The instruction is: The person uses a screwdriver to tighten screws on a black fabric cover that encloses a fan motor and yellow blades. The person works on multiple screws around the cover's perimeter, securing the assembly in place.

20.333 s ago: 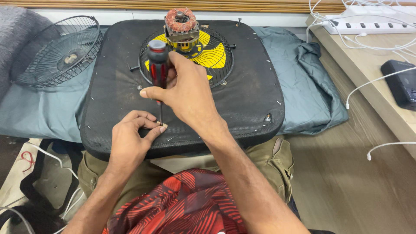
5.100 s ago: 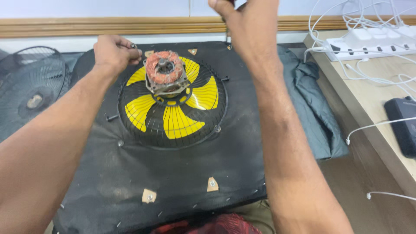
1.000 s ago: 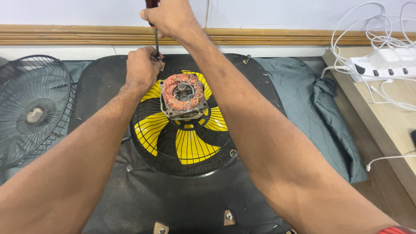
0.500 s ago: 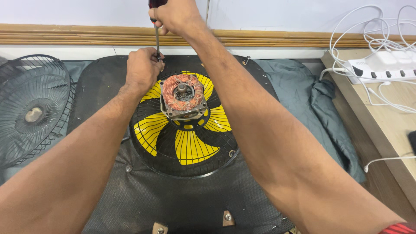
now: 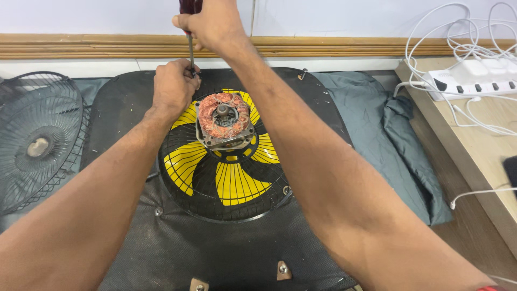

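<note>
A black square fan housing [image 5: 124, 108] lies flat in front of me, with yellow blades [image 5: 231, 180] behind a round black grille and a bare copper-wound motor [image 5: 223, 116] at its centre. My right hand [image 5: 210, 24] grips the dark red handle of a screwdriver [image 5: 190, 51] held upright at the far rim of the grille. My left hand [image 5: 173, 86] is closed around the lower end of the shaft, steadying the tip on the housing. The tip itself is hidden by my fingers.
A detached black wire fan guard [image 5: 35, 140] lies at the left. A grey cloth [image 5: 388, 140] spreads under the housing. At the right, a wooden surface [image 5: 484, 145] carries a white power strip [image 5: 468, 78] and white cables. A wooden skirting [image 5: 344, 46] runs along the wall.
Hardly anything has moved over the last second: both hands keep their hold on the screwdriver at the far rim. The view has shifted slightly.
</note>
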